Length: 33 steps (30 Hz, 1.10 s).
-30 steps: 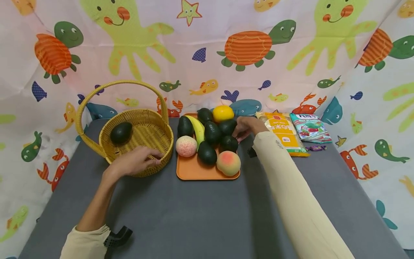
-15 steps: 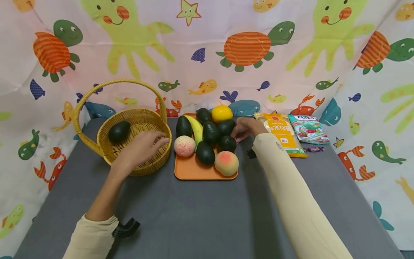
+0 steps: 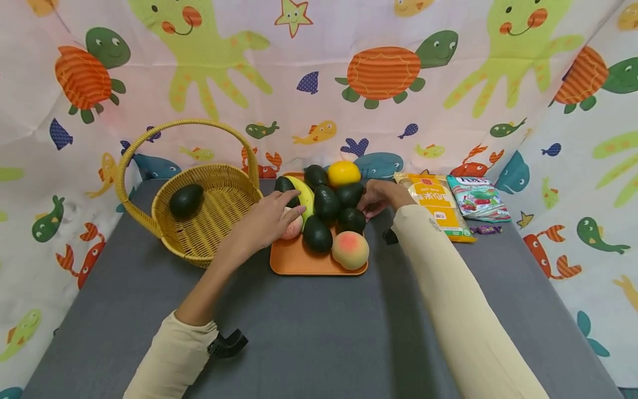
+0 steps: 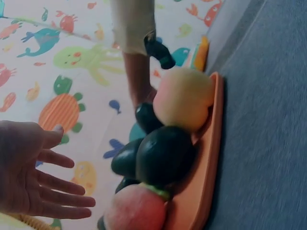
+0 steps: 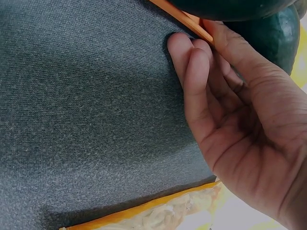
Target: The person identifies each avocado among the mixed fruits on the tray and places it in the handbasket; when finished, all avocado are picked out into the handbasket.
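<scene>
My left hand (image 3: 264,224) hovers with spread fingers over the left side of an orange tray (image 3: 294,265), partly covering a speckled pink peach (image 3: 293,228). The left wrist view shows that hand's fingers (image 4: 62,183) straight and apart from the fruit. On the opposite side, my right hand (image 3: 382,195) pinches the tray's rim (image 5: 184,18), thumb above and fingers below. Several dark green avocados (image 3: 326,202), a banana (image 3: 306,197), a yellow lemon-like fruit (image 3: 344,173) and a larger peach (image 3: 351,250) lie on the tray.
A yellow wicker basket (image 3: 219,168) with a tall handle stands left of the tray, holding one avocado (image 3: 186,200). To the right lie an orange-yellow food packet (image 3: 438,208), a teal packet (image 3: 478,198) and a purple-wrapped candy (image 3: 486,229). A printed cloth hangs behind.
My left hand has moved right, from over the basket to above the tray's left side. My right hand stays at the tray's right edge.
</scene>
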### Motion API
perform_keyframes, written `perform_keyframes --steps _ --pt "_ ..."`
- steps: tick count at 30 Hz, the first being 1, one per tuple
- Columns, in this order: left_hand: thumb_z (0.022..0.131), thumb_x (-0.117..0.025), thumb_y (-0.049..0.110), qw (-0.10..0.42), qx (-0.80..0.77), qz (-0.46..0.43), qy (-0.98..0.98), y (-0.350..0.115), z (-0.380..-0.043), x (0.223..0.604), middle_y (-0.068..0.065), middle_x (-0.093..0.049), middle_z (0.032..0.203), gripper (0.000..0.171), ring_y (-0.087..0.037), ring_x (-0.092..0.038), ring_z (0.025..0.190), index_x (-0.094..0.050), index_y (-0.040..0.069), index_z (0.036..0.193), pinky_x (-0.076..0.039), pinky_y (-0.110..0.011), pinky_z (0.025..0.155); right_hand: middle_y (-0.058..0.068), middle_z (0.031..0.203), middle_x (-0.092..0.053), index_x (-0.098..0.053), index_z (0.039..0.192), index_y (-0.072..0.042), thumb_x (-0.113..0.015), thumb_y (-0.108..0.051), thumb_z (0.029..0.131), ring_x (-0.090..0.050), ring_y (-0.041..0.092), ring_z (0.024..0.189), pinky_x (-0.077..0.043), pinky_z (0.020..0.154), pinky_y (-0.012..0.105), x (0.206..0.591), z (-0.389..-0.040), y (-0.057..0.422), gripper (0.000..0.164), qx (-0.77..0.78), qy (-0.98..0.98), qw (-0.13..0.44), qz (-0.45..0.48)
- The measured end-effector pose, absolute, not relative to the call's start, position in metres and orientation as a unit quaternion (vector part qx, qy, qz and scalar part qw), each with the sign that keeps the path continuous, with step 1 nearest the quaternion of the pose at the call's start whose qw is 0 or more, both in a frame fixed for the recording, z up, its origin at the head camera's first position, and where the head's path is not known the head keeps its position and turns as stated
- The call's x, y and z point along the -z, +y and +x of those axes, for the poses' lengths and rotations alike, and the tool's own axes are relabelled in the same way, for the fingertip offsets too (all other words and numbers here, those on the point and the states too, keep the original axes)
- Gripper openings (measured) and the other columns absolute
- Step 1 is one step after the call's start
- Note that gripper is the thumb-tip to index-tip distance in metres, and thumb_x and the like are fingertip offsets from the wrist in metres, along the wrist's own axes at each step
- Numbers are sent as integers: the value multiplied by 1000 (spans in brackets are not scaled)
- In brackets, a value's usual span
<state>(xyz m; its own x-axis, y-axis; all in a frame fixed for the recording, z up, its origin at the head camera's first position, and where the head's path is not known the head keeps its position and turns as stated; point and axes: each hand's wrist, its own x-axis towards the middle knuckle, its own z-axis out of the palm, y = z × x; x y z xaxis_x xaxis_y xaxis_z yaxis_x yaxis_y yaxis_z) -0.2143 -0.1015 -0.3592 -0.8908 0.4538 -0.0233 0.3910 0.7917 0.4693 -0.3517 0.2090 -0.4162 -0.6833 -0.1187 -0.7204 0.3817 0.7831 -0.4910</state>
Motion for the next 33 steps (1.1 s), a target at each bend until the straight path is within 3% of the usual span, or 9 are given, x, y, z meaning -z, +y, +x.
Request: perform_keyframes --steps 4,12,17,25,33 --pt "108 -51 50 94 -232 223 942 -87 -218 363 -23 -55 149 66 -38 -58 135 -43 9 159 -45 -54 118 9 84 -74 -68 107 3 -73 -10 96 -75 14 70 -62 90 31 414 -353 211 17 322 856 398 75" --pt "105 -60 45 121 -225 234 938 -69 -217 376 -21 -59 149 63 -36 -58 138 -48 9 156 -47 -55 116 7 79 -74 -70 99 3 -74 -10 93 -75 12 67 -62 74 23 413 -349 212 15 328 852 403 60" --pt "105 -64 37 108 -223 248 937 -62 -215 381 -21 -59 148 58 -36 -59 137 -52 7 153 -50 -51 114 6 79 -73 -69 99 1 -73 -10 95 -74 11 67 -63 81 26 415 -348 209 12 322 860 391 61" --pt "104 -64 37 104 -211 242 941 -54 -213 386 -23 -56 151 58 -37 -58 137 -52 6 152 -49 -52 115 7 83 -73 -71 100 0 -74 -12 96 -72 12 68 -62 87 27 418 -350 208 13 317 860 395 66" --pt "103 -66 38 112 -208 244 940 -47 -217 393 -23 -54 151 59 -37 -60 134 -54 7 151 -51 -52 112 8 82 -73 -70 101 1 -75 -9 95 -73 13 68 -63 85 28 414 -348 207 13 324 861 384 77"
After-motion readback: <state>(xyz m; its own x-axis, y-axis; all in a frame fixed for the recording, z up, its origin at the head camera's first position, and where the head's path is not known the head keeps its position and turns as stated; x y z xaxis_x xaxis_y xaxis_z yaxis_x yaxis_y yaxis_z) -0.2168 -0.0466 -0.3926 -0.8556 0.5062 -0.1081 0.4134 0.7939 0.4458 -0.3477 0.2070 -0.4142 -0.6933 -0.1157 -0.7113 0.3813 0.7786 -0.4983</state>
